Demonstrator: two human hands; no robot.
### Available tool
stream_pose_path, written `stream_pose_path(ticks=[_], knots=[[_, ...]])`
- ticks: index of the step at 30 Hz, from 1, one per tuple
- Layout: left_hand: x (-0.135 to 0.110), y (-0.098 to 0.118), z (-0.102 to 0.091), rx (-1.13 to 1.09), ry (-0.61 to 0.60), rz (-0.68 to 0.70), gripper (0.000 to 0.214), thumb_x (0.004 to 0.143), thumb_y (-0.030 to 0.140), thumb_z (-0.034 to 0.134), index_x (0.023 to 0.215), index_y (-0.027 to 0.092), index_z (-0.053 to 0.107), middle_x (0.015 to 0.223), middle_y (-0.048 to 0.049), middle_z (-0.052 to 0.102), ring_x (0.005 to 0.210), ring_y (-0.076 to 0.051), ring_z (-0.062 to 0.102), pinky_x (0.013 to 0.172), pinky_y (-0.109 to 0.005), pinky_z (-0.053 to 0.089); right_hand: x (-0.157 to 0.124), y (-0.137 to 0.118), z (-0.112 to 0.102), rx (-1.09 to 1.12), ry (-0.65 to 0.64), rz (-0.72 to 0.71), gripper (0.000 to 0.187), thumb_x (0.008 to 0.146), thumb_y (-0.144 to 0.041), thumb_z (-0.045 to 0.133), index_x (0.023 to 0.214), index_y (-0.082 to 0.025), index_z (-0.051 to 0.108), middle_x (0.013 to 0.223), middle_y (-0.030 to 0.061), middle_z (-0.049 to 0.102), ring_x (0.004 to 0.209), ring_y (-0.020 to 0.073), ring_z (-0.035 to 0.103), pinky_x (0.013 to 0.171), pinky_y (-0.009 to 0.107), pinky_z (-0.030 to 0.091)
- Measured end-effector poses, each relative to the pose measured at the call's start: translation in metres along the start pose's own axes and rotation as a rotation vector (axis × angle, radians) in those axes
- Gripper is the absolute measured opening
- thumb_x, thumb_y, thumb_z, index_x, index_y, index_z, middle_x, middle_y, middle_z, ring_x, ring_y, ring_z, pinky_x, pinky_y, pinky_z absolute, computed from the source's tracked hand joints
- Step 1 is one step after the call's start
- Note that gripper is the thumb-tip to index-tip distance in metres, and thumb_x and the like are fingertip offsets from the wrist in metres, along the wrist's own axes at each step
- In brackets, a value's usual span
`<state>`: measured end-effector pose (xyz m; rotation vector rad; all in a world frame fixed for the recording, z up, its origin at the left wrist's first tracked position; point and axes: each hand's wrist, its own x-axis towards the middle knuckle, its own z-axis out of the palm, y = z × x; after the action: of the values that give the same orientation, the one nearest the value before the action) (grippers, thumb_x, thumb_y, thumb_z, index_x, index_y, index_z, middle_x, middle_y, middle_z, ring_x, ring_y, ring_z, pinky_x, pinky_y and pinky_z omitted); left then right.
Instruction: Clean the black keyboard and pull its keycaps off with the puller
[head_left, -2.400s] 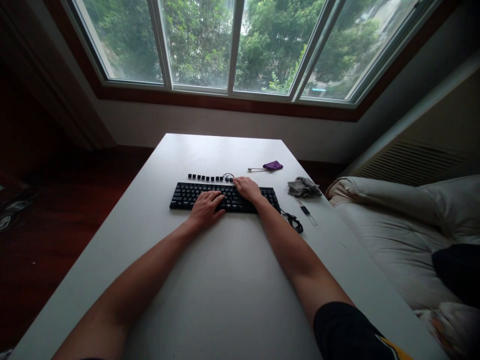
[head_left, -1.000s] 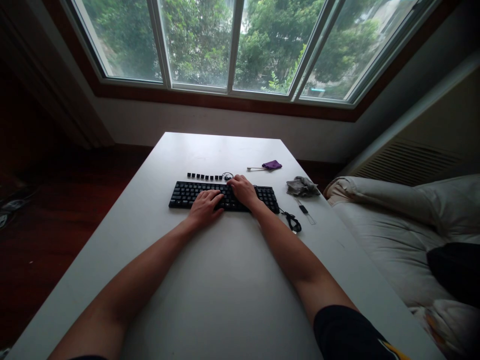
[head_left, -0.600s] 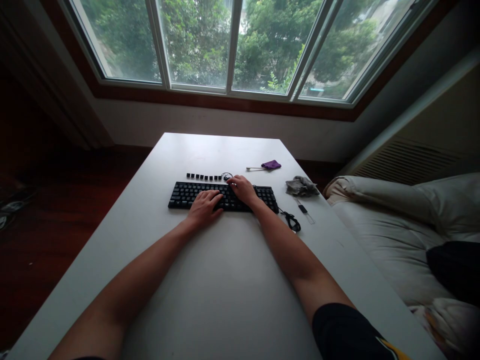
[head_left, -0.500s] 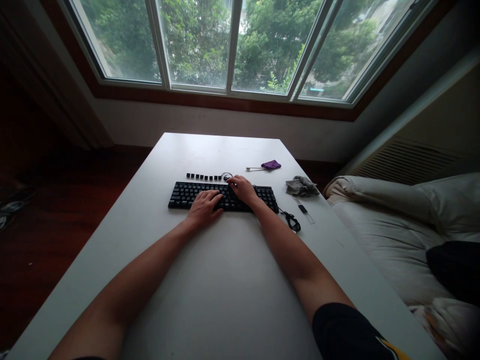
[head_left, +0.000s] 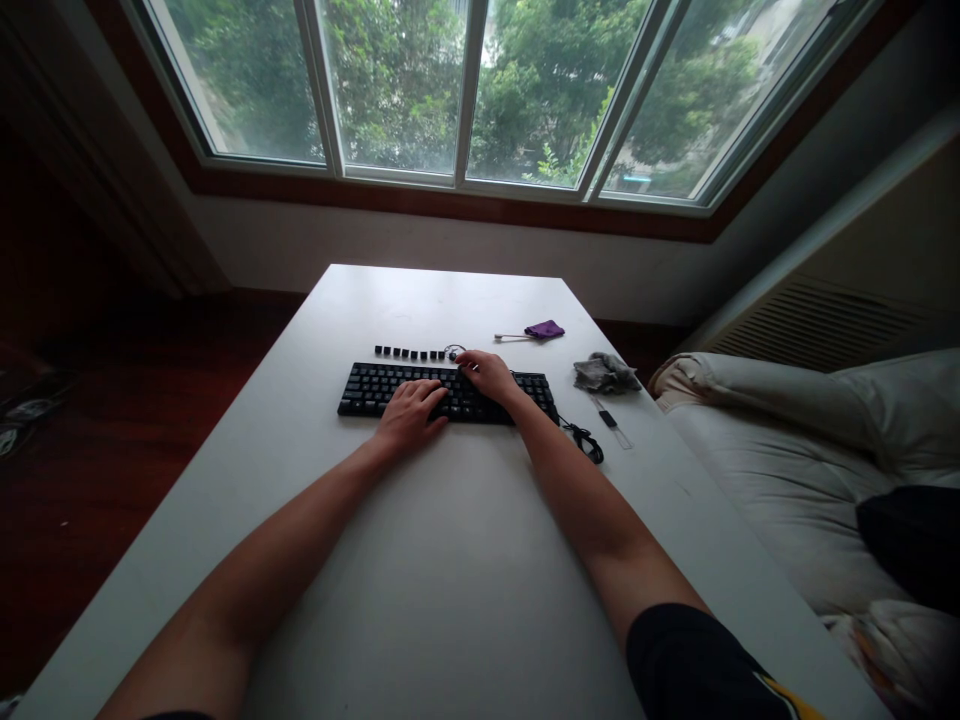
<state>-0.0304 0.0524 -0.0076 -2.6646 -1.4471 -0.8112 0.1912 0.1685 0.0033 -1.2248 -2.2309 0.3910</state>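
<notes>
Black plastic keys are covering the keyboard [head_left: 364,390], which is lying crosswise on the white table [head_left: 450,570] beneath both hands. Compared with a second ago, the right hand [head_left: 490,376] is sitting slightly farther to the right, its fingertips now reaching past the keyboard's far edge, near a thin dark loop [head_left: 455,347]. Its fingers are curling partly closed; whether they are gripping a small cap, I cannot tell. Meanwhile the left hand [head_left: 409,408] is staying where it was, resting loosely spread on the keys and holding nothing visible, probably steadying the keyboard. Beyond the far edge, eight loose keycaps [head_left: 405,354] are standing in a row, apart from one another and matching their earlier arrangement. So the work is apparently centring on the row's right end, with only the right hand shifting. To the right, a grey cloth [head_left: 606,374] and a coiled cable [head_left: 589,446] are lying untouched.
</notes>
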Motion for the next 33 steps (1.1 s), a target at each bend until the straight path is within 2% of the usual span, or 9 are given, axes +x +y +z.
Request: stream_pose_path(ticks=[4,11,16,22,26,29,33], knots=[[0.0,0.0,0.0,0.009,-0.006,-0.002,0.051,0.091,0.037,0.064,0.14,0.024,0.058,0.145,-0.0109,0.055,0.133,-0.032,0.048,0.114,-0.051,0.037,0.0,-0.009,-0.004,-0.068,-0.03,0.056,0.024,0.091,-0.015,0.062,0.109,-0.025,0.074,0.105,0.001,0.076,0.095,0.0192,0.069,0.088,0.028,0.052],[0.001,0.0,0.001,0.016,0.002,0.002,0.05,0.092,0.038,0.063,0.14,0.023,0.058,0.144,-0.0115,0.056,0.132,-0.032,0.048,0.114,-0.051,0.037,-0.001,-0.026,-0.009,-0.242,-0.08,0.028,0.032,0.09,-0.012,0.059,0.116,-0.027,0.07,0.115,0.003,0.073,0.106,0.0216,0.065,0.092,0.03,0.048],[0.001,0.0,0.0,0.009,0.0,0.002,0.05,0.092,0.037,0.063,0.14,0.023,0.058,0.144,-0.0113,0.055,0.133,-0.032,0.048,0.114,-0.051,0.037,-0.001,-0.025,-0.009,-0.214,-0.078,0.068,0.033,0.091,-0.012,0.057,0.117,-0.028,0.069,0.113,0.0005,0.073,0.102,0.0201,0.066,0.091,0.029,0.048],[0.001,0.0,0.0,0.0,-0.002,-0.005,0.05,0.091,0.037,0.063,0.14,0.024,0.058,0.144,-0.0112,0.055,0.133,-0.032,0.048,0.114,-0.051,0.036,-0.002,-0.021,-0.007,-0.236,-0.079,0.008,0.032,0.09,-0.012,0.058,0.115,-0.028,0.071,0.117,0.0018,0.073,0.106,0.0207,0.065,0.093,0.03,0.048],[0.001,0.0,0.0,0.005,-0.003,0.0,0.05,0.092,0.037,0.063,0.14,0.024,0.058,0.144,-0.0112,0.055,0.133,-0.032,0.048,0.114,-0.051,0.036,-0.002,-0.019,-0.011,-0.209,-0.102,0.008,0.024,0.096,-0.02,0.057,0.112,-0.027,0.074,0.117,0.0027,0.074,0.106,0.0201,0.067,0.094,0.029,0.048],[0.0,0.0,-0.001,0.008,-0.007,0.001,0.05,0.092,0.038,0.063,0.14,0.024,0.058,0.145,-0.0112,0.055,0.133,-0.032,0.048,0.115,-0.051,0.036,-0.002,-0.021,-0.013,-0.216,-0.092,0.047,0.025,0.101,-0.031,0.054,0.115,-0.028,0.074,0.117,0.0028,0.075,0.108,0.0202,0.067,0.094,0.028,0.047],[0.0,0.001,-0.001,0.007,-0.009,0.0,0.05,0.092,0.038,0.062,0.14,0.024,0.057,0.145,-0.0113,0.055,0.133,-0.032,0.047,0.115,-0.052,0.036,-0.002,-0.022,-0.011,-0.286,-0.044,0.235,0.035,0.103,-0.046,0.048,0.109,-0.025,0.076,0.11,0.0068,0.076,0.103,0.0221,0.068,0.088,0.028,0.047]])
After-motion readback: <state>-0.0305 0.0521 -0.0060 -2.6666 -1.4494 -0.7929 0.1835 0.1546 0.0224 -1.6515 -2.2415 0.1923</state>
